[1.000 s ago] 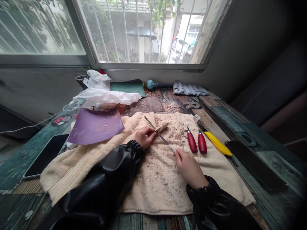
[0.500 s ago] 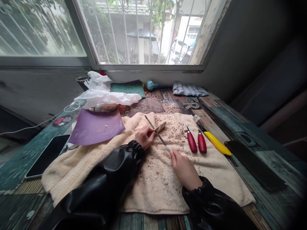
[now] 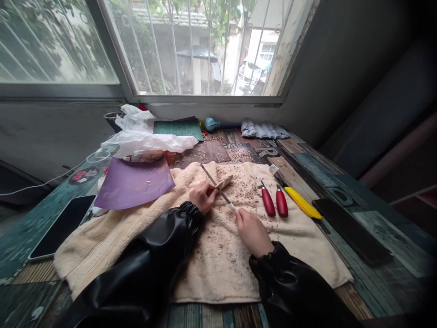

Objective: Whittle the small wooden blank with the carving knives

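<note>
My left hand (image 3: 202,196) pinches a small piece of pale wood (image 3: 226,182) down on a cream towel (image 3: 300,241). My right hand (image 3: 251,231) grips the handle end of a thin metal file (image 3: 213,181) that lies slanted across the wood, its tip pointing up and left. Both arms wear black glossy sleeves. Wood shavings are scattered over the towel around the wood.
Two red-handled knives (image 3: 275,204) and a yellow utility knife (image 3: 302,203) lie on the towel's right part. A black bar (image 3: 351,230) lies further right, a purple sheet (image 3: 134,183), a white plastic bag (image 3: 146,139) and a phone (image 3: 63,225) to the left. Window wall behind.
My right hand has slid up and left toward the wood, pushing the file forward across it. The left hand stays on the wood.
</note>
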Available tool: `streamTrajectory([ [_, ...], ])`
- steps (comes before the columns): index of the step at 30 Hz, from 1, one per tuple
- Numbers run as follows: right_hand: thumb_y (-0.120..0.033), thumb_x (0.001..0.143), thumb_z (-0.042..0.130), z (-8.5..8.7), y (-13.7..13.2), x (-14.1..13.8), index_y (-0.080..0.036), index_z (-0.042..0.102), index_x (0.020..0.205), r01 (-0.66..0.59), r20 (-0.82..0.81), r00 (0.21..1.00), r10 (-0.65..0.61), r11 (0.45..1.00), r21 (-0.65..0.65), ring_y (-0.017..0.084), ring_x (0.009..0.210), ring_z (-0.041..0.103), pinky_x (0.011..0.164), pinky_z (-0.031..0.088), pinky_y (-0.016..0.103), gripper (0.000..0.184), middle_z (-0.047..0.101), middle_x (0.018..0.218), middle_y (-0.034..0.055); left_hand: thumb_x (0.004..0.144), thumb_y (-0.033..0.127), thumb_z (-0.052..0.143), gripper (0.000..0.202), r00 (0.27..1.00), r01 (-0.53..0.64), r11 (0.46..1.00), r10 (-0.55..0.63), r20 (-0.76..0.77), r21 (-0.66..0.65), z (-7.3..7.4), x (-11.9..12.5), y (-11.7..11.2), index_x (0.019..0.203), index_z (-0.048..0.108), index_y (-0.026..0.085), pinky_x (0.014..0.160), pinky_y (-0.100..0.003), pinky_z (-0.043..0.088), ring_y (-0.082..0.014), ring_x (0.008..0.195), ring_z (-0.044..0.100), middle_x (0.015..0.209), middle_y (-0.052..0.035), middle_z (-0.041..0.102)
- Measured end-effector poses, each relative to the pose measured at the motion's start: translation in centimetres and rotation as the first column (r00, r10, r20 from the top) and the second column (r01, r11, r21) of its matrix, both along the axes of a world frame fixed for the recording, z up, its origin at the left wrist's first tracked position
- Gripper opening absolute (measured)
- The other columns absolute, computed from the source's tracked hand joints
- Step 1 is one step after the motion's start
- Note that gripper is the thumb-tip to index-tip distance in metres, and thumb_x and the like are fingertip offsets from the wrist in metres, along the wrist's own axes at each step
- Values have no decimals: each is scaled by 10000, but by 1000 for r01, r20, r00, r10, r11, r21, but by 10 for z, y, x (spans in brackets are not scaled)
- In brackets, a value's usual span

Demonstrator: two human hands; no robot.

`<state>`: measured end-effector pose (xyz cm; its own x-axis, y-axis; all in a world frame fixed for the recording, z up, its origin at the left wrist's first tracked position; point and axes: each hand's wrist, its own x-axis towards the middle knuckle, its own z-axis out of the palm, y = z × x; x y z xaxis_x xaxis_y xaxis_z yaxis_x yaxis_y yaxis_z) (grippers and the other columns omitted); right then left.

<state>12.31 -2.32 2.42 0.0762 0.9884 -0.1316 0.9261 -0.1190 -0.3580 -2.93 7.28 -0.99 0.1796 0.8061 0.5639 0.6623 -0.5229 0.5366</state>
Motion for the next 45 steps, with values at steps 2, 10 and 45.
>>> streamTrajectory([
  [2,-323,873,212,1,-13,10,-200,498,792,-7,-24,1000,6,1000,-23,128,534,489,468,220,222,322,567,620,32,711,262,565,91,1000,-2,1000,2,15,-3,1,0,0,679,556,177,543,-238,413,-111,575,509,664,-10,553],
  [10,-309,868,255,2,-3,8,-205,521,801,-1,4,1000,1,1000,-9,137,607,509,513,237,224,294,593,684,43,737,288,546,122,983,177,984,-176,41,-24,-2,-3,5,720,587,174,562,-237,431,-105,575,515,657,-15,565],
  [45,-322,879,200,4,-23,-1,-210,511,877,22,68,997,-19,999,-43,138,568,517,484,225,227,331,587,646,33,713,272,574,112,999,48,998,-48,4,27,-3,1,-1,697,585,162,547,-223,430,-95,556,520,663,-11,568],
])
